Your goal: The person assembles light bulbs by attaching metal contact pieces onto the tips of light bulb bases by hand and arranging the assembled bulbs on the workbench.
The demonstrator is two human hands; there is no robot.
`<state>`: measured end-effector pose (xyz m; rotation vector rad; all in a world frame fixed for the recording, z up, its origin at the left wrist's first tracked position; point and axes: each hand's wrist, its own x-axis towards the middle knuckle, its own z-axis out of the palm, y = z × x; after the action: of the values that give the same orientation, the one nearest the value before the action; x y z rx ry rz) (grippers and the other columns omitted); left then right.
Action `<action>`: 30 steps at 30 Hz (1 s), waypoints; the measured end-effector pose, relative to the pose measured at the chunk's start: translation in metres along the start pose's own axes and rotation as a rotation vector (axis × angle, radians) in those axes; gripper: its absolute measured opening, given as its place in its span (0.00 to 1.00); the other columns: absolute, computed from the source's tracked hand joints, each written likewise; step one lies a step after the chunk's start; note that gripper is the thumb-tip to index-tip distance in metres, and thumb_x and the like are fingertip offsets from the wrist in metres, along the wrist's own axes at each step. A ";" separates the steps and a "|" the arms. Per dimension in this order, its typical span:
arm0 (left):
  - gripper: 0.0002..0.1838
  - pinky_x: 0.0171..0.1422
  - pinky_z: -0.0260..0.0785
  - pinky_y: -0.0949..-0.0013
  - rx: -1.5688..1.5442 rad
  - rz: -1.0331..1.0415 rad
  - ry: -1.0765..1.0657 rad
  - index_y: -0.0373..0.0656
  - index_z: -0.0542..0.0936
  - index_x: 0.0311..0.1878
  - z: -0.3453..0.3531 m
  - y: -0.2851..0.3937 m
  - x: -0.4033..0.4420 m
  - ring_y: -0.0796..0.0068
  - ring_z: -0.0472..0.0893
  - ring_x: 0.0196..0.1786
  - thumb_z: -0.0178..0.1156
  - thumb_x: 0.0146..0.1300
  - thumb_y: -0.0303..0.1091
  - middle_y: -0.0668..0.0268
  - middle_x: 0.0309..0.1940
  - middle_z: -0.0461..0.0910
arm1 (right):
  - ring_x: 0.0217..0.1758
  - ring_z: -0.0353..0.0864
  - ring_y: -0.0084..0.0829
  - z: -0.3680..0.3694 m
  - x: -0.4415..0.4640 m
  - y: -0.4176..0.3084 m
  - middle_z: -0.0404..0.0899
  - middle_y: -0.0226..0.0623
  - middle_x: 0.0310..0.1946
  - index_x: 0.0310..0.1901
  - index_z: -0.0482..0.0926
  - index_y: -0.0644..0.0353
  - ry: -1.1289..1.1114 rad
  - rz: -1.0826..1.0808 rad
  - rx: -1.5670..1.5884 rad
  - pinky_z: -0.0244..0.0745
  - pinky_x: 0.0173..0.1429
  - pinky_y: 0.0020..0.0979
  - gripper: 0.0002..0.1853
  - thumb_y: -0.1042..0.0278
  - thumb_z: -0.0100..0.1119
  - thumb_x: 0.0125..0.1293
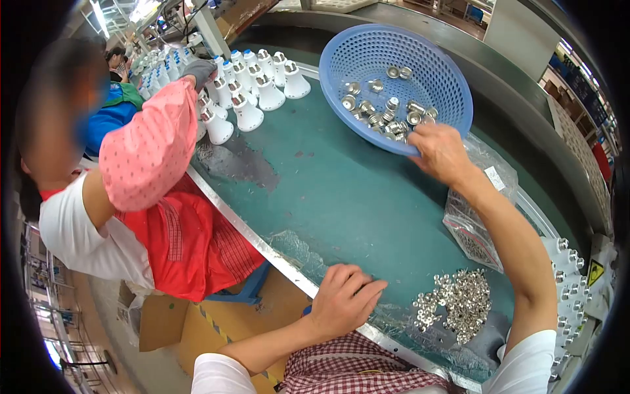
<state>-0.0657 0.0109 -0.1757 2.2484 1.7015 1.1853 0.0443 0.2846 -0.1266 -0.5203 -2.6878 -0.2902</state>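
My right hand (441, 152) is closed at the near rim of a blue plastic basket (397, 38), its fingers curled over the edge. Several silvery metal screw caps (375, 118), like lamp bases, lie loose inside the basket. My left hand (348, 299) rests at the near edge of the green work surface (321, 197), fingers loosely bent and holding nothing. To the right of it lies a pile of small shiny metal pieces (462, 305), too small to make out exactly.
White bulb housings (270, 93) with metal caps stand in rows at the upper left. A co-worker's gloved hand (200, 69) reaches among them. A clear plastic bag (476, 230) of small parts lies beneath my right forearm. More white housings (569, 289) line the right edge.
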 end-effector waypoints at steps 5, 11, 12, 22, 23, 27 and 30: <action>0.14 0.43 0.62 0.63 0.048 0.012 -0.010 0.46 0.79 0.38 0.001 0.001 0.001 0.67 0.71 0.39 0.65 0.44 0.27 0.69 0.29 0.71 | 0.31 0.75 0.31 0.001 -0.008 -0.004 0.73 0.30 0.24 0.23 0.73 0.56 0.110 -0.149 -0.098 0.70 0.32 0.35 0.08 0.70 0.63 0.39; 0.16 0.44 0.63 0.63 0.039 0.015 0.001 0.47 0.77 0.40 0.002 0.000 -0.002 0.68 0.70 0.41 0.65 0.45 0.28 0.70 0.31 0.70 | 0.30 0.77 0.35 -0.007 0.027 0.003 0.74 0.33 0.23 0.22 0.75 0.57 -0.074 -0.010 -0.009 0.73 0.34 0.36 0.09 0.64 0.64 0.45; 0.16 0.44 0.63 0.63 0.051 0.009 0.008 0.47 0.77 0.40 0.002 -0.001 -0.002 0.68 0.70 0.41 0.65 0.45 0.28 0.70 0.31 0.70 | 0.29 0.77 0.36 -0.007 0.032 0.004 0.73 0.33 0.22 0.23 0.76 0.57 -0.154 0.044 -0.024 0.72 0.32 0.36 0.10 0.62 0.65 0.47; 0.16 0.46 0.62 0.64 0.055 -0.002 -0.037 0.48 0.76 0.41 0.002 0.002 -0.003 0.68 0.70 0.41 0.64 0.46 0.29 0.70 0.32 0.69 | 0.32 0.80 0.36 -0.011 0.040 0.001 0.78 0.34 0.25 0.24 0.78 0.58 -0.228 0.058 -0.070 0.75 0.34 0.36 0.10 0.61 0.63 0.49; 0.16 0.46 0.62 0.64 0.056 -0.003 -0.037 0.48 0.76 0.41 0.002 0.001 -0.003 0.68 0.70 0.41 0.64 0.46 0.30 0.70 0.32 0.69 | 0.32 0.80 0.36 -0.012 0.039 0.001 0.78 0.34 0.25 0.24 0.78 0.58 -0.221 0.057 -0.074 0.75 0.34 0.36 0.10 0.61 0.63 0.49; 0.15 0.46 0.62 0.64 0.067 0.006 -0.027 0.48 0.77 0.40 0.001 0.002 -0.003 0.69 0.70 0.41 0.65 0.46 0.31 0.71 0.32 0.70 | 0.32 0.80 0.37 -0.008 0.033 -0.001 0.78 0.34 0.25 0.24 0.78 0.58 -0.222 0.059 -0.051 0.75 0.35 0.36 0.09 0.61 0.64 0.49; 0.13 0.46 0.62 0.64 0.064 0.001 -0.021 0.48 0.78 0.38 0.000 0.004 -0.001 0.69 0.71 0.41 0.65 0.46 0.31 0.71 0.32 0.71 | 0.33 0.80 0.36 -0.018 0.029 0.000 0.78 0.33 0.26 0.25 0.78 0.57 -0.232 0.069 -0.058 0.75 0.35 0.37 0.10 0.61 0.64 0.49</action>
<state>-0.0631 0.0085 -0.1742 2.2897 1.7546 1.1187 0.0254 0.2892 -0.0987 -0.7021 -2.8832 -0.3059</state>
